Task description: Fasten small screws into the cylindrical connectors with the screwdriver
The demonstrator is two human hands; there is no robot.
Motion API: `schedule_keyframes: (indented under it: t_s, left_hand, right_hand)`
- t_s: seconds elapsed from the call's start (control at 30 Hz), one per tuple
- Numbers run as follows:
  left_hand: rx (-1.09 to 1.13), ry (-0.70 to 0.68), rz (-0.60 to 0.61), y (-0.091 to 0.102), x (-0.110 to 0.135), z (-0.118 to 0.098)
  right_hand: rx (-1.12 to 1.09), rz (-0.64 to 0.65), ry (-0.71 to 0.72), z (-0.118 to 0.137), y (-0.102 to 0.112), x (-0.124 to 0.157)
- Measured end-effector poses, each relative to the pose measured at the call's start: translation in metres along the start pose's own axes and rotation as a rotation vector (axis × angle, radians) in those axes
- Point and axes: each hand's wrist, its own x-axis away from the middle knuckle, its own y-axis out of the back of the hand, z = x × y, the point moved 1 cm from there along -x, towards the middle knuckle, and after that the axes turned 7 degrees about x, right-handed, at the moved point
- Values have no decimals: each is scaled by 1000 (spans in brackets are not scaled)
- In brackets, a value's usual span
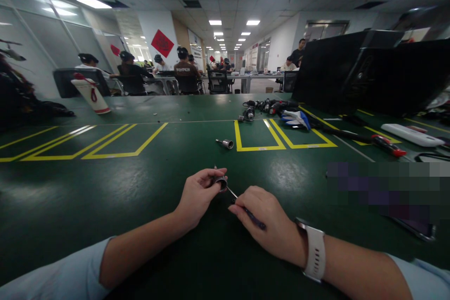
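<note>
My left hand [197, 194] pinches a small silver metal cylinder [221, 183] just above the green table [140, 187]. My right hand [267, 222], with a white watch at the wrist, grips a thin dark-handled tool [248, 211]. The tool's metal tip reaches into the cylinder. A second small metal cylinder with a stem [225, 143] lies on the table farther out, apart from both hands.
Yellow marked boxes [258, 136] cross the table. A pile of small parts [263, 105], a blue-white glove [295, 118], a red-handled screwdriver [385, 144] and a white flat case [411, 135] lie at the right. Black monitors [351, 70] stand behind. A white cup [92, 94] sits at the left. People sit at far desks.
</note>
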Motion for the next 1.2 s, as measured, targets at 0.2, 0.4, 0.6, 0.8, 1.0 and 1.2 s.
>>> schedule_keyframes:
  t_s: [0.2,0.4,0.6,0.8,1.0,1.2]
  left_hand:
    - [-2,32,-9,0,0,-1]
    - [5,83,-32,2,-4,2]
    - [12,87,-3,2,-3,0]
    - [14,86,-10,2,-3,1]
    - [18,90,-8,1,-3,1]
    - [23,86,8,2,-2,0]
  right_hand:
    - [-132,-92,-68,1,11,-2]
    - [-592,-117,-557,-20,21,-9]
    - [-603,-31,-545,-29,11,-12]
    - [-494,21,-493,-24,14,-14]
    - [-445,110,-491,-20,22,-16]
    - [-469,18,-507,-19,24,-16]
